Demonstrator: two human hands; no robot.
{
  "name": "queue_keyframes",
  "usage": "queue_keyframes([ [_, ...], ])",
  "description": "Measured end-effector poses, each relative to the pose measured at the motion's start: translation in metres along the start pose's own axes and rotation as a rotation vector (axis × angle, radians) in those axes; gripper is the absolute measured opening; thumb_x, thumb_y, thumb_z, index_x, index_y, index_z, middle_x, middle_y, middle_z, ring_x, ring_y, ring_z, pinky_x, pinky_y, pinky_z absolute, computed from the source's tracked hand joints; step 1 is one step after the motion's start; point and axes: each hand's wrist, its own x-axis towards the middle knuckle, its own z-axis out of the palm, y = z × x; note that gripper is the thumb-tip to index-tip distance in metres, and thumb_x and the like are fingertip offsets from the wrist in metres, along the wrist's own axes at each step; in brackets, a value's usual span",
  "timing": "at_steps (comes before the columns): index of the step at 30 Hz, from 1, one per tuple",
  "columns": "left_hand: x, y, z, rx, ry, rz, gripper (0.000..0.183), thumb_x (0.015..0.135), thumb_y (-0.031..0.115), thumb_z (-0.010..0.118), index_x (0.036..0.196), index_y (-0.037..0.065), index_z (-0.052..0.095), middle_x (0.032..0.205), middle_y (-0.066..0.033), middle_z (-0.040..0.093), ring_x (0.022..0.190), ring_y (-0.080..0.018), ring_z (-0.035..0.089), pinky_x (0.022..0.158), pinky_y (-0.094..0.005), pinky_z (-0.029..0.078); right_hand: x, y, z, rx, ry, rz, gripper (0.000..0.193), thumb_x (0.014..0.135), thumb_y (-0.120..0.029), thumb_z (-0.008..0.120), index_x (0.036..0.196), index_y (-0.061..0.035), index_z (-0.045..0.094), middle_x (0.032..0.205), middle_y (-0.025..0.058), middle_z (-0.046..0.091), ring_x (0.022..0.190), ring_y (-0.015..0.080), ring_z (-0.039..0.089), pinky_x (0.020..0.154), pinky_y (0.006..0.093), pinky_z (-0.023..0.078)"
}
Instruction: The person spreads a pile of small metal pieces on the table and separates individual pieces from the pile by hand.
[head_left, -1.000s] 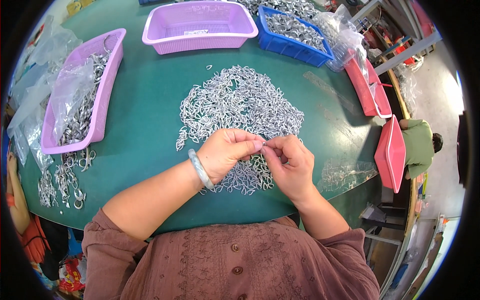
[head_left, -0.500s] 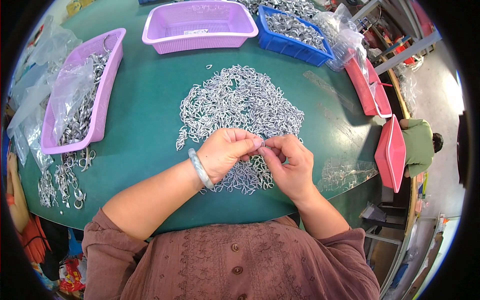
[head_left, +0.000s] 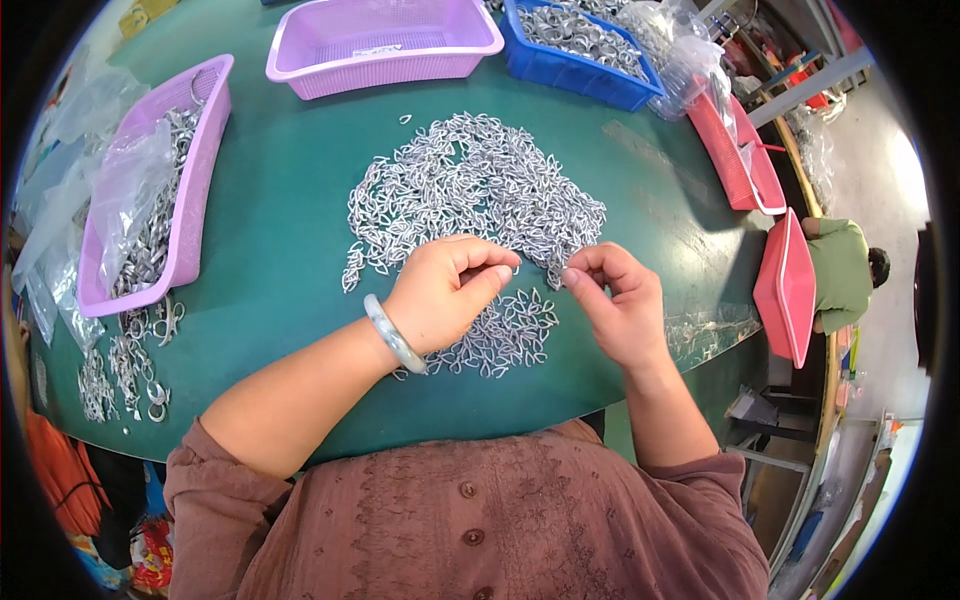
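Note:
A large heap of small silver teardrop-shaped metal links [head_left: 455, 180] lies on the green table. Closer to my body is a smaller pile of the same links [head_left: 500, 335]. My left hand [head_left: 438, 292], with a pale bangle [head_left: 393, 335] on the wrist, pinches a link whose edge just shows at its fingertips, above the gap between heap and pile. Off to its right, my right hand [head_left: 628, 305] has thumb and forefinger pressed together at the heap's near right edge. Whatever those fingers hold is too small to make out. The two hands are apart.
Purple baskets stand at the back [head_left: 385, 75] and at the left [head_left: 195, 225], the left one holding metal pieces and plastic bags. A blue bin [head_left: 585, 88] of metal rings sits at the back right. Red trays [head_left: 783, 290] line the right edge. A person in green [head_left: 842, 275] is beyond them.
My hands were together at one link; now they have separated, the right hand moving right to the heap's edge. The left hand has shifted slightly left and up.

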Motion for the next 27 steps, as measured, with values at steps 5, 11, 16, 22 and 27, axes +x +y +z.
queue_keyframes([
  [5,-0.001,-0.009,-0.002,0.364,0.027,0.319,0.013,0.085,0.005,0.066,0.096,0.004,0.072,0.084,-0.0079,0.067,0.078,-0.0204,0.061,0.073,-0.0325,0.049,-0.015,0.013,-0.03,-0.197,-0.217,0.216,0.001,0.085,-0.001,0.065,0.085,-0.002,0.065,0.074,0.0036,0.059,0.064,0.0119,0.054,0.06,0.028,0.045],
  [11,0.001,-0.007,-0.005,0.482,0.034,0.412,0.011,0.084,0.004,0.066,0.094,0.003,0.071,0.085,-0.0087,0.068,0.081,-0.0231,0.061,0.077,-0.0341,0.048,-0.024,0.017,-0.033,-0.462,-0.207,0.001,0.005,0.082,-0.005,0.067,0.087,-0.0033,0.068,0.082,0.0116,0.06,0.076,0.0302,0.061,0.069,0.036,0.049],
  [16,0.002,-0.006,-0.006,0.502,0.038,0.433,0.012,0.083,0.003,0.067,0.093,0.002,0.071,0.084,-0.0083,0.068,0.079,-0.0229,0.06,0.075,-0.0339,0.047,-0.029,0.02,-0.036,-0.382,-0.165,0.015,0.007,0.081,-0.004,0.068,0.088,-0.0032,0.067,0.084,0.0115,0.06,0.075,0.0301,0.062,0.068,0.0367,0.05],
  [22,0.002,-0.005,-0.007,0.493,0.046,0.418,0.011,0.083,0.002,0.066,0.092,0.002,0.071,0.083,-0.008,0.068,0.078,-0.0224,0.059,0.074,-0.0335,0.046,-0.031,0.022,-0.029,-0.432,-0.159,-0.023,0.008,0.079,-0.005,0.069,0.087,-0.0049,0.067,0.083,0.0096,0.059,0.074,0.0306,0.061,0.066,0.0384,0.049],
  [27,0.002,-0.005,-0.006,0.494,0.046,0.425,0.011,0.082,0.002,0.067,0.092,0.003,0.071,0.083,-0.0076,0.068,0.076,-0.0221,0.059,0.073,-0.0332,0.046,-0.028,0.021,-0.027,-0.444,-0.177,-0.047,0.007,0.078,-0.006,0.07,0.082,-0.0049,0.064,0.081,0.0094,0.058,0.072,0.032,0.059,0.066,0.0404,0.048],
])
